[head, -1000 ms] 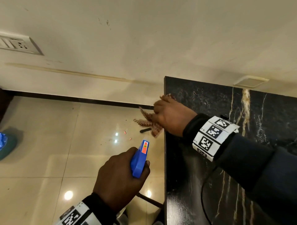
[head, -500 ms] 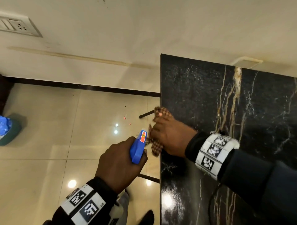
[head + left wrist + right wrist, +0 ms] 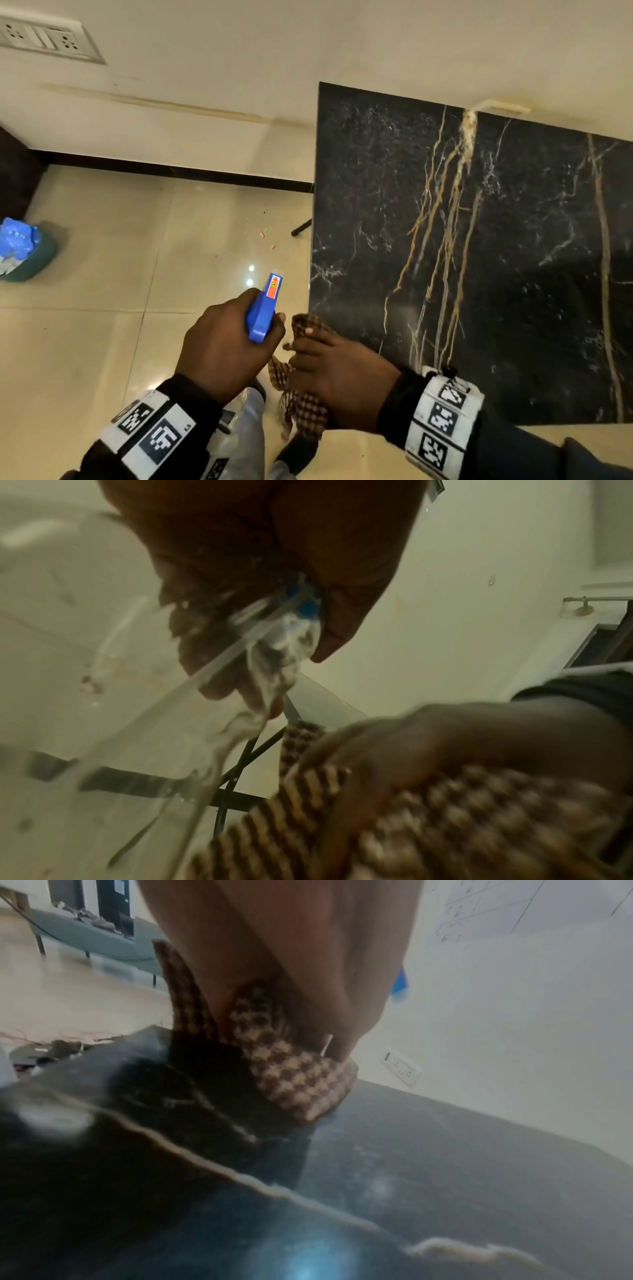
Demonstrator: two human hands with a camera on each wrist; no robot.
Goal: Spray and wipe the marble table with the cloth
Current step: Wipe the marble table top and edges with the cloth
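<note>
The black marble table (image 3: pixel 513 257) with gold veins fills the right of the head view. My right hand (image 3: pixel 339 373) presses a brown checked cloth (image 3: pixel 305 407) on the table's near left corner; part of the cloth hangs off the edge. In the right wrist view the cloth (image 3: pixel 294 1074) is bunched under my fingers on the marble (image 3: pixel 377 1191). My left hand (image 3: pixel 226 342) grips a spray bottle with a blue trigger head (image 3: pixel 265 308), held over the floor just left of the table edge. The clear bottle body (image 3: pixel 164 737) shows in the left wrist view.
Beige tiled floor (image 3: pixel 137 274) lies left of the table. A green bin with a blue bag (image 3: pixel 20 250) stands at the far left. A socket plate (image 3: pixel 48 39) is on the wall. A black table leg (image 3: pixel 301 228) shows below the table's left edge.
My right hand has dragged the cloth along the table's left edge from the far corner to the near corner. The left hand with the spray bottle stayed beside it.
</note>
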